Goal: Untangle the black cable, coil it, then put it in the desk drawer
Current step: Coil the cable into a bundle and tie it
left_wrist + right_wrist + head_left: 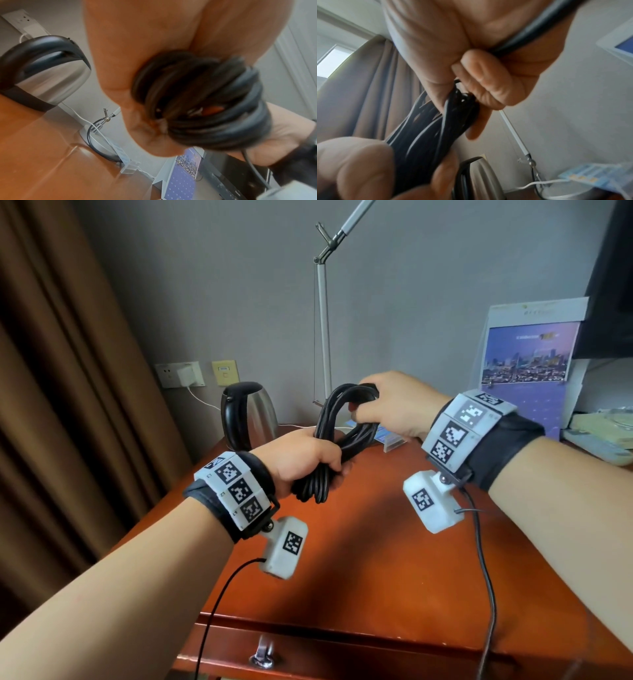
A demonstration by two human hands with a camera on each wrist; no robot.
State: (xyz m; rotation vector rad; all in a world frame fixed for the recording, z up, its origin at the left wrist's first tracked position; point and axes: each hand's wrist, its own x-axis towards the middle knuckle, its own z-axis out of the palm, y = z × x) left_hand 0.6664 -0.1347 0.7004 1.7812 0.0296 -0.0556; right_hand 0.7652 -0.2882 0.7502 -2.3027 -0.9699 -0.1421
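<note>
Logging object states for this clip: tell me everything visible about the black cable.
The black cable is thin, round and smooth, apparently rubber-coated. It is gathered into a long bundle of many loops, held in the air above the wooden desk and slanting up from lower left to upper right. The left hand grips its lower part; the right hand holds the upper loop end. No plug is clearly visible. It is not in the drawer.
</note>
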